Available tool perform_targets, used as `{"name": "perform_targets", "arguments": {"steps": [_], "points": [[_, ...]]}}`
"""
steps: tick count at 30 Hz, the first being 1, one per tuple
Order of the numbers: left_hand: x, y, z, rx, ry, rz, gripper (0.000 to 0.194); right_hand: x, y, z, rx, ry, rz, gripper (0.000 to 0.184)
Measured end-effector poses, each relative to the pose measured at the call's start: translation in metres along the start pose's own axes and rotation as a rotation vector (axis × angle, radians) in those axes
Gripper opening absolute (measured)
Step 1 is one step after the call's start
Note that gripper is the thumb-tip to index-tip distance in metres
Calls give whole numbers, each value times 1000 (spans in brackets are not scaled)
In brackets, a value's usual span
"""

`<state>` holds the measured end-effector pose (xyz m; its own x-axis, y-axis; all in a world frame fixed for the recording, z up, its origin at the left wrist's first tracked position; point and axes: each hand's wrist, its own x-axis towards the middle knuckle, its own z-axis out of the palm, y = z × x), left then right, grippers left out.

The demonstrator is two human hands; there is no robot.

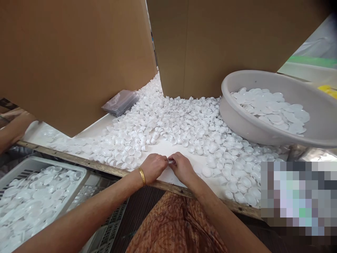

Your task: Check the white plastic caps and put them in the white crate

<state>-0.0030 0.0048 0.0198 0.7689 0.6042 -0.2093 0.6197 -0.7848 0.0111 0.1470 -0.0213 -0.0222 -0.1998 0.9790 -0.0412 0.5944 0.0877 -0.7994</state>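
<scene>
Brown cardboard panels, one at left [79, 63] and one at right [216, 42], stand across the far side of a white desk [193, 158] with a wooden near edge [181, 191]. Small white plastic caps [163, 116] cover much of it, around a bare patch in the middle. A pale grey basin [237, 123] of flat white discs [284, 114] sits at far right; a plastic crate [81, 172] of white pieces is at near left, below the desk. At the bare patch's near side, the left hand [155, 166] and right hand [181, 168] meet, fingertips pinched in a narrow grip on one small white piece [170, 162], mostly hidden by fingers. It could slip from so slight a hold and drop over the nearby edge, or be lost among similar caps; a forearm brushing the heap might push loose ones off too. Both forearms slant inward from the near corners. The left hand is knuckles-up, a gold bracelet [142, 176] at its wrist; the right hand faces it, fingers curled.
</scene>
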Motion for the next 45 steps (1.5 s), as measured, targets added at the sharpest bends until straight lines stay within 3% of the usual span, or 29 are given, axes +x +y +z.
{"name": "perform_targets", "arguments": {"steps": [7, 12, 16, 20, 27, 32, 35, 40, 42, 45], "points": [[7, 4, -3, -14, -72, -67, 19, 1, -3, -3, -33, -26, 35, 16], [-1, 10, 5, -13, -57, -98, 16, -3, -4, -5, 58, -14, -9, 37], [-5, 11, 13, 5, -18, -124, 18, 0, -5, -5, 60, 19, -14, 24], [-8, 9, 20, -28, 36, -105, 21, 9, -4, -3, 17, -31, 37, 19], [-11, 9, 34, -132, 180, -150, 19, 11, -3, 2, 13, 20, 63, 18], [-6, 14, 32, -173, 177, -210, 21, 14, 0, 5, -1, 2, 71, 19], [-6, 13, 26, -377, 209, -288, 23, 9, 4, -7, 89, 32, 82, 22], [-24, 2, 11, -1200, 270, -643, 23, -24, 6, -48, 140, 218, 133, 28], [-33, -1, 6, -1368, 339, -726, 25, -39, 6, -58, 69, 166, 144, 25], [-40, -2, 3, -1394, 436, -754, 26, -54, 5, -56, -55, -21, 109, 23]]}}
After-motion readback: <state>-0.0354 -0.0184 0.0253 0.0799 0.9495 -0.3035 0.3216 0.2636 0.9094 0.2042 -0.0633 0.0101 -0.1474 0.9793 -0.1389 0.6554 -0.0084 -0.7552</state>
